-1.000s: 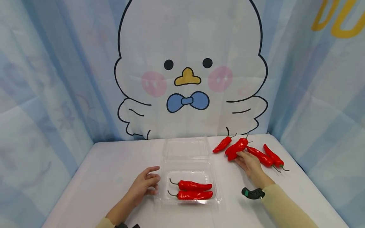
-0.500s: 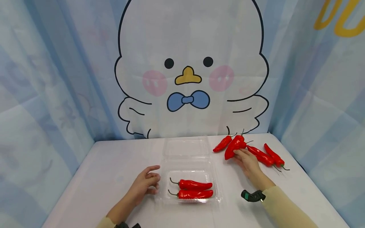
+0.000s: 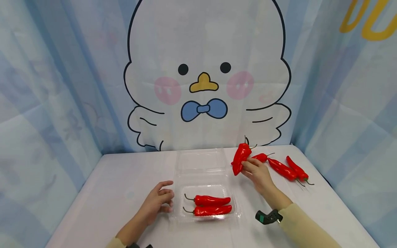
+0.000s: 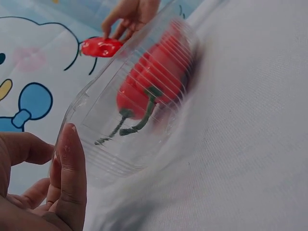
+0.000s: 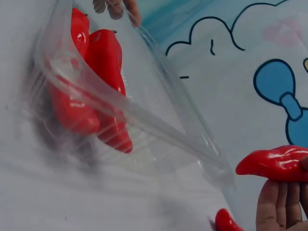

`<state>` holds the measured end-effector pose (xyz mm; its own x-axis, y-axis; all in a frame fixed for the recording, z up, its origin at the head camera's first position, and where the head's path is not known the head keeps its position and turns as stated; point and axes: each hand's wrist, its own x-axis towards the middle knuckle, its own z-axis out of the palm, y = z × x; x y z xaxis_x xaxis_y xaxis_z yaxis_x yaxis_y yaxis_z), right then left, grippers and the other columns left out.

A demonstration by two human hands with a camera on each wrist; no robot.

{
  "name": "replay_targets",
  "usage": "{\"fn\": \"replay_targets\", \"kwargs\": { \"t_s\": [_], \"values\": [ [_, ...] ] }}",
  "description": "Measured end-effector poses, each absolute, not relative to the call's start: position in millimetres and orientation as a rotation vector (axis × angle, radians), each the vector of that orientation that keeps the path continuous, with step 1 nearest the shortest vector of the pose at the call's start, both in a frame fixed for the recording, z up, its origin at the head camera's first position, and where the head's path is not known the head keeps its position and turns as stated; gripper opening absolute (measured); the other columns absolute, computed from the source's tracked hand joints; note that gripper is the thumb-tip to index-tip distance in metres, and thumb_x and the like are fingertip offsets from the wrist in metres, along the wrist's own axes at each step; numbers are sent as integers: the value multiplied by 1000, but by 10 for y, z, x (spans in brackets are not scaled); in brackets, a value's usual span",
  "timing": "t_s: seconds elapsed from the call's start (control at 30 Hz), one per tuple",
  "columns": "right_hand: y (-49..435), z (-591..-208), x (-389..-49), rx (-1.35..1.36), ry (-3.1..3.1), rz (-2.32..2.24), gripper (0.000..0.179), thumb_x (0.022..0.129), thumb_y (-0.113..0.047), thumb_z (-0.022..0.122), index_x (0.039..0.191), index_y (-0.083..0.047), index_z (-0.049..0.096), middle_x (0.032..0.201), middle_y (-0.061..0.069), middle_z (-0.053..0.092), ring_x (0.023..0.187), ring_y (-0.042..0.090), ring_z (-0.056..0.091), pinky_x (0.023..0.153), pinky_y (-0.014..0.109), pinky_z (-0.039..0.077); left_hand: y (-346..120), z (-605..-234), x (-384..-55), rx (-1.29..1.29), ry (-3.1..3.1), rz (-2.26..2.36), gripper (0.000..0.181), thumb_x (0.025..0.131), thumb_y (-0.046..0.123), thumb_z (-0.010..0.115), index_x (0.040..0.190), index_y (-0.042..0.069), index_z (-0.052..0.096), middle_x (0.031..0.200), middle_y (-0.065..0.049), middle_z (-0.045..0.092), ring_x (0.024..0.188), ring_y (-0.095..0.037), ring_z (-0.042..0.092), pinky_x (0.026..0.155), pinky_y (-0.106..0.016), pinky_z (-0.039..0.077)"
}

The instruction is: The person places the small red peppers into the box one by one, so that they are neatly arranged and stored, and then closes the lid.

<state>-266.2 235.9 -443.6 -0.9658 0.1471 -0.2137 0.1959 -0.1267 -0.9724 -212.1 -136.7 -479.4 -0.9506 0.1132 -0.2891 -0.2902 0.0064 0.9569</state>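
A red chili pepper with its stem upward is held between the thumb and fingers of my right hand, off the table behind the container's right side. The right wrist view shows this pepper lying across the fingers. Two more red peppers lie side by side in the clear plastic container, stems to the left. My left hand is at the container's left edge with loosely bent fingers. In the left wrist view its fingertips meet the clear wall.
The container's clear lid lies folded back behind it. Several loose red peppers lie at the table's back right, including one beside another near the right edge. A curtain with a cartoon bird stands behind the white table.
My right hand has lifted the pepper from the back-right group and carried it left, in front of the leftmost loose pepper. The pepper has tilted more upright. My left hand stays in place.
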Motion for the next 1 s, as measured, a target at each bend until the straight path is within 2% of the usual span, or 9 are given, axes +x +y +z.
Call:
{"fn": "replay_targets", "kwargs": {
  "t_s": [0.2, 0.37, 0.57, 0.73, 0.9, 1.0],
  "values": [
    [2185, -4408, -2614, 326, 2123, -2251, 43, 103, -20, 64, 139, -1, 51, 118, 1, 64, 99, 11, 66, 91, 28, 59, -1365, -4790, -2091, -138, 1986, 2035, 55, 98, 6, 61, 149, 6, 39, 97, -5, 59, 69, -15, 59, 56, -27, 57],
    [2048, -4418, -2572, 242, 2208, -2198, 40, 101, -16, 67, 135, 2, 56, 115, 5, 66, 98, 13, 66, 90, 30, 60, -1366, -4787, -2069, -120, 1976, 2045, 58, 98, 5, 61, 150, 4, 36, 98, -4, 59, 68, -14, 59, 55, -27, 56],
    [1924, -4425, -2501, 126, 2357, -2091, 36, 98, -15, 70, 129, 2, 63, 114, 11, 68, 96, 16, 66, 94, 41, 60, -1363, -4785, -2078, -129, 1973, 2047, 58, 98, 5, 61, 150, 4, 36, 98, -5, 59, 67, -13, 59, 55, -26, 56],
    [1847, -4438, -2450, 14, 2492, -1982, 32, 95, -14, 74, 123, -1, 68, 113, 13, 71, 98, 20, 64, 88, 36, 60, -1360, -4791, -2084, -128, 1983, 2039, 56, 98, 5, 61, 149, 5, 38, 98, -5, 59, 68, -14, 60, 56, -26, 57],
    [1776, -4462, -2429, -70, 2628, -1836, 25, 92, -14, 77, 115, -4, 73, 105, 9, 73, 93, 20, 65, 81, 34, 59, -1363, -4799, -2089, -122, 1985, 2036, 56, 97, 6, 62, 149, 6, 39, 98, -5, 59, 68, -14, 60, 56, -27, 57],
    [1728, -4474, -2405, -142, 2710, -1734, 20, 90, -12, 79, 109, -7, 75, 99, 6, 74, 89, 18, 66, 77, 28, 58, -1365, -4802, -2092, -116, 1983, 2039, 57, 97, 5, 61, 149, 6, 38, 99, -5, 59, 68, -13, 60, 56, -27, 57]
  ]
}}
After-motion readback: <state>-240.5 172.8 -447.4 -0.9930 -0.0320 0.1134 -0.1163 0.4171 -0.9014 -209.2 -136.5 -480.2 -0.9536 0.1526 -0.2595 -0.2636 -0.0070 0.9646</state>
